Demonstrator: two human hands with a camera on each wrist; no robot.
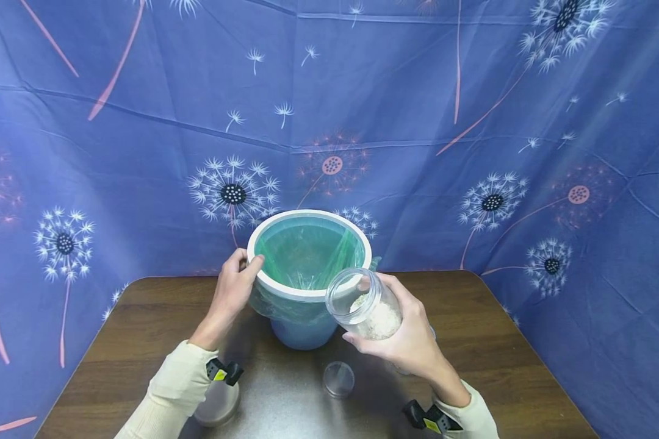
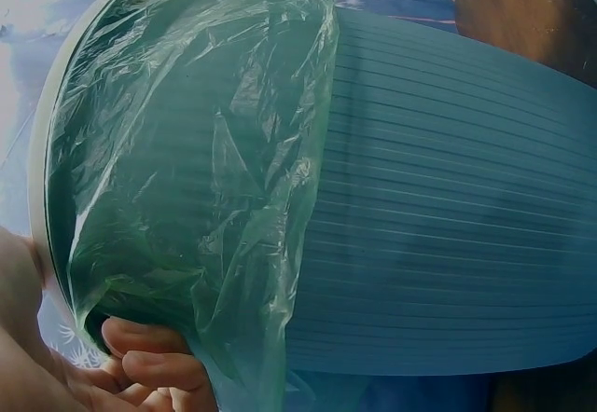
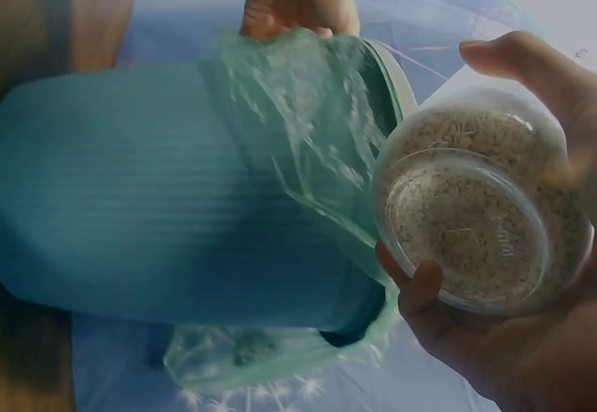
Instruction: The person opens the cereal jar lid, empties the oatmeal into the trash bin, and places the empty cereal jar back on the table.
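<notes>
A blue trash can (image 1: 302,332) with a white rim (image 1: 309,213) stands upright on the table, lined with a thin green plastic bag (image 2: 205,170) folded over its edge. My left hand (image 1: 236,286) grips the rim at the left, thumb on top and fingers curled beneath against the bag. In my right hand (image 1: 409,326) is a clear jar (image 3: 471,212), uncovered and tilted with its mouth toward the can. Pale, rice-like grains (image 1: 381,320) lie inside the jar. Its mouth is at the can's right front rim; no grains are seen falling.
A small round clear piece (image 1: 338,379), perhaps a lid or cup, sits on the brown table (image 1: 489,341) in front of the can. Near my left wrist lies a pale round disc (image 1: 218,405), partly covered by the sleeve. A blue dandelion-print cloth (image 1: 159,152) hangs behind.
</notes>
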